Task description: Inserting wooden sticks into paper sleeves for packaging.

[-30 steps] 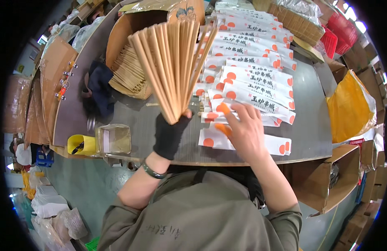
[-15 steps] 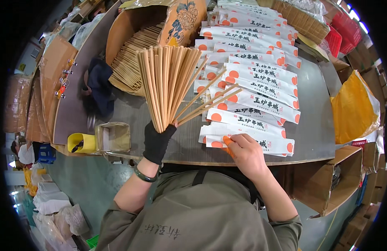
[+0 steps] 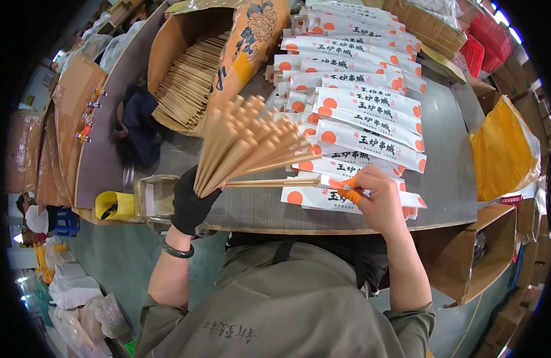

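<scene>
My left hand (image 3: 191,203), in a black glove, grips a fanned bundle of wooden chopsticks (image 3: 245,146) by the lower ends. One pair of chopsticks (image 3: 275,182) sticks out level to the right, with its tip inside a white paper sleeve with orange dots (image 3: 323,200). My right hand (image 3: 377,200), with orange finger covers, pinches that sleeve at the near edge of the grey table (image 3: 448,173). Several more such sleeves (image 3: 359,107) lie overlapped in a long row running away from me.
An open cardboard box of chopsticks (image 3: 189,83) lies tilted at the table's far left. A dark cloth (image 3: 138,131) and a yellow holder (image 3: 114,206) are at the left. An orange bag (image 3: 502,152) and cardboard boxes (image 3: 466,250) stand at the right.
My left hand has lowered and tilted the bundle to the right. One pair now points into the nearest sleeve, which my right hand has taken hold of.
</scene>
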The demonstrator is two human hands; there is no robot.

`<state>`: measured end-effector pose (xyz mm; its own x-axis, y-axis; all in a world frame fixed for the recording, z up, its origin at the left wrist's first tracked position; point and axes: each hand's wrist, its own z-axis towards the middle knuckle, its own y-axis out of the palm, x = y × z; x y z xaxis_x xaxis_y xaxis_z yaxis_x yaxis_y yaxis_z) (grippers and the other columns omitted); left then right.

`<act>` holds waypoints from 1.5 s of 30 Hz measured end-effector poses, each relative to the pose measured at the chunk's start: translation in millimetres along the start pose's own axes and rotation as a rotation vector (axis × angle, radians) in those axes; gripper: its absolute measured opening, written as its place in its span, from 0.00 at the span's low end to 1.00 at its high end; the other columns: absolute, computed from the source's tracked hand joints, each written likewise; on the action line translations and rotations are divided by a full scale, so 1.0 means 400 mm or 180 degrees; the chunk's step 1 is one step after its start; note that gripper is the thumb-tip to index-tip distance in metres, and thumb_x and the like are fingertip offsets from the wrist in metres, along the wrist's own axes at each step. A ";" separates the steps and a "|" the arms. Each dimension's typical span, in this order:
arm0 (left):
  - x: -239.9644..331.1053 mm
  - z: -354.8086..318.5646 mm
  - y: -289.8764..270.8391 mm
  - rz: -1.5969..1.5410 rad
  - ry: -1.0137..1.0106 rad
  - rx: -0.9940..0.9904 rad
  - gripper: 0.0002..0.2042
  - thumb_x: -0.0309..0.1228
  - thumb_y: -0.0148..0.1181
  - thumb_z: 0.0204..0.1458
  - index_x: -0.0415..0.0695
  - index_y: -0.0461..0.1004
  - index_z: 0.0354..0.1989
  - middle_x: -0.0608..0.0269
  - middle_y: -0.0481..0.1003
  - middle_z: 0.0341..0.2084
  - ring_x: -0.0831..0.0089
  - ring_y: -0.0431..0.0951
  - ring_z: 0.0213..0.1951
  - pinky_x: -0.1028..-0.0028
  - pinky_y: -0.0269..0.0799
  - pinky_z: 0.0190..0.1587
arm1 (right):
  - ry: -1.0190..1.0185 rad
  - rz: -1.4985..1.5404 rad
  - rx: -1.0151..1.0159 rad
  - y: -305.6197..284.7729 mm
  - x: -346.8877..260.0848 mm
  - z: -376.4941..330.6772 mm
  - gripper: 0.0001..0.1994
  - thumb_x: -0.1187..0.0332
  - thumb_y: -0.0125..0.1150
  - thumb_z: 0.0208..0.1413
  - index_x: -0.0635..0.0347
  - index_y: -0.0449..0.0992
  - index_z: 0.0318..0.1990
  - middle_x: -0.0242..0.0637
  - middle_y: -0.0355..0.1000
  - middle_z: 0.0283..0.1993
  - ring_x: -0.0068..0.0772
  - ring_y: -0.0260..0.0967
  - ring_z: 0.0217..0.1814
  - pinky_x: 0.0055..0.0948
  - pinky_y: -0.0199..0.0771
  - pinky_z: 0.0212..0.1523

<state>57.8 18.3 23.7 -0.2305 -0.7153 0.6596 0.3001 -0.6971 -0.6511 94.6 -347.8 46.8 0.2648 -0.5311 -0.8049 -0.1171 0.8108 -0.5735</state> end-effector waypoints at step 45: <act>0.013 0.038 -0.009 -0.0251 0.0015 -0.0569 0.16 0.30 0.70 0.44 0.37 0.77 0.41 0.53 0.80 0.31 0.67 0.81 0.33 0.69 0.75 0.39 | -0.0433 -0.0365 -0.0046 -0.003 -0.009 0.015 0.09 0.74 0.72 0.43 0.61 0.78 0.32 0.31 0.70 0.29 0.28 0.67 0.30 0.28 0.68 0.30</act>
<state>69.7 17.7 35.1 -0.2514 -0.6581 0.7097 0.1117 -0.7481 -0.6541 99.4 -345.6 51.3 0.4041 -0.5810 -0.7065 -0.0921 0.7426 -0.6634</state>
